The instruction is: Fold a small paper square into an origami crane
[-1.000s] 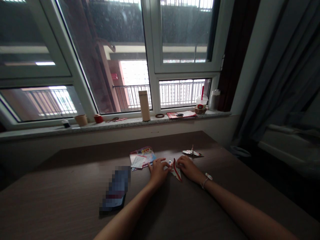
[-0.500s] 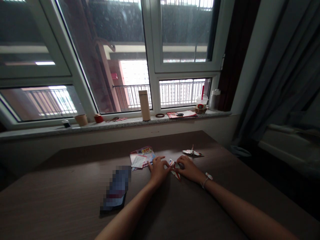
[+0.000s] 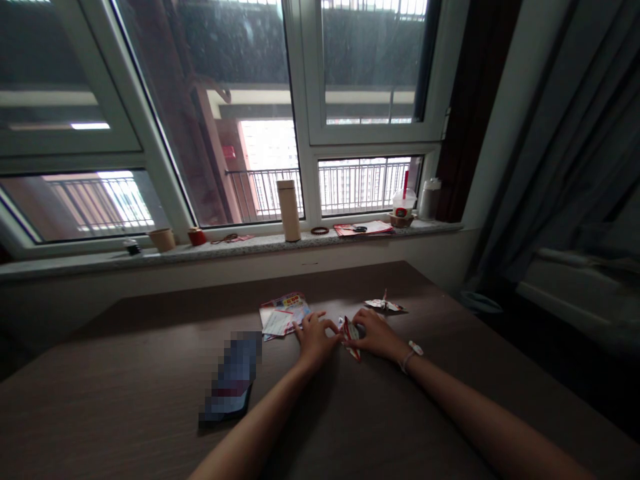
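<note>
Folding step, apparently: folded paper (image 3: 351, 330) sat over the table (image 3: 150, 373) between both hands. Left hand (image 3: 316, 339), half-curled, pinched its left edge; right hand (image 3: 377, 335), fingers bent, pinched its right. Next move likely needed light, even creasing.

Words to read here: none | flat papers (image 3: 280, 323): bright print, too small | drink cup (image 3: 404, 202): red label (image 3: 401, 213), too tiny

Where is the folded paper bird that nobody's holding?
In the head view, the paper bird sits right of centre on the table, just beyond the right hand.
</note>
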Demonstrator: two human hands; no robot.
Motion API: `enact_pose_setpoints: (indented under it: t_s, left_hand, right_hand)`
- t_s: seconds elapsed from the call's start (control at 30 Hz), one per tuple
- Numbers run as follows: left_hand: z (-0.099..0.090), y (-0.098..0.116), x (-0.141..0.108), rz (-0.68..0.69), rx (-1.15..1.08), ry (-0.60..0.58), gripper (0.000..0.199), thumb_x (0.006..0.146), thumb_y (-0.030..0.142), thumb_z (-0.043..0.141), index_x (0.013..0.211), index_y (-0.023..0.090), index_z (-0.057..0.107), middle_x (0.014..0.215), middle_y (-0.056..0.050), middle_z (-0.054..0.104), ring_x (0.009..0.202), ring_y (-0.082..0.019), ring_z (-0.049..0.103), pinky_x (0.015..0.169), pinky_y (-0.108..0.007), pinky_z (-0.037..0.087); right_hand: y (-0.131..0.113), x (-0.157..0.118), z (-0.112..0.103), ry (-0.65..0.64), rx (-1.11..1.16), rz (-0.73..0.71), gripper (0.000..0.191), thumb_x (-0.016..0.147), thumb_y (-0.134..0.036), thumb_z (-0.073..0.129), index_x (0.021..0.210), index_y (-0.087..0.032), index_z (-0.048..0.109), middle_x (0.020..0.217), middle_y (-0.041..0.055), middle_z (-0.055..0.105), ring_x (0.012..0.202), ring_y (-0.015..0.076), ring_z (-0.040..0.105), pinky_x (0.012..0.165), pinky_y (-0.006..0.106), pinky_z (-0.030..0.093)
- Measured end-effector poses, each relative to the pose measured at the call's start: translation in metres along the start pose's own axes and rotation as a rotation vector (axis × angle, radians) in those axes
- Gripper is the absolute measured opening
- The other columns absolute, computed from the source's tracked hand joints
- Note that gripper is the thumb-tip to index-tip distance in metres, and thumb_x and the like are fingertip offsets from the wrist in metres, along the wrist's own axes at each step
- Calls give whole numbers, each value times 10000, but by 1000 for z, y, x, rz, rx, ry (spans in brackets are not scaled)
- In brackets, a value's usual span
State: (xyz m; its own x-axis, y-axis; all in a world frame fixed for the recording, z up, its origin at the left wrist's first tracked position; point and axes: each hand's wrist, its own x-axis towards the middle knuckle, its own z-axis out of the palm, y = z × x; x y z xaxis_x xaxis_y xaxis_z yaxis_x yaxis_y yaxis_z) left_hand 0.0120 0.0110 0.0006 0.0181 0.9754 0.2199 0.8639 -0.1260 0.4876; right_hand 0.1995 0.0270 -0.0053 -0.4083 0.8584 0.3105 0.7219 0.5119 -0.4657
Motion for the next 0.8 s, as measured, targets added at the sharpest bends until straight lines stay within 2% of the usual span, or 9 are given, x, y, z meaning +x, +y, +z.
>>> enact_pose_setpoints:
  t_s: [0.2, 0.4, 0.8]
  left_hand:
    - [1, -1, 1, 1, -5, 14, 103, 735, 358, 745, 814, 291, 737, 1366, -19, 550, 1356, -307, 358, 1133, -655, 54]
    - [0, -2, 0, -11, 6, -4, 125, 733, 375, 743, 837, 304, 736, 1375, -16, 538, 1359, -300, 351, 1138, -645, 56]
    - [1, -1, -2, 26, 19, 13, 113, 748, 363, 742, 843, 302, 731, 1379, -15, 538, 1363, -292, 348, 1142, -645, 23]
  right_hand:
    - [4, -4, -9, -79, 95, -51, 489, 631, -475, 828, 1004, -204, 664, 1088, 62, 583, 1036, 240, 518, 933, 354, 403]
    - [7, -7, -16, -147, 172, -77, 535, 601, -443, 842, 1041, -219, 636, 1127, 49, 555, 1073, 242, 505, 970, 361, 404]
    - [15, -8, -14, -193, 220, -113, 684, 544, -460, 869, 1138, -227, 624, 1186, 58, 552, 1141, 261, 480, 1032, 389, 381]
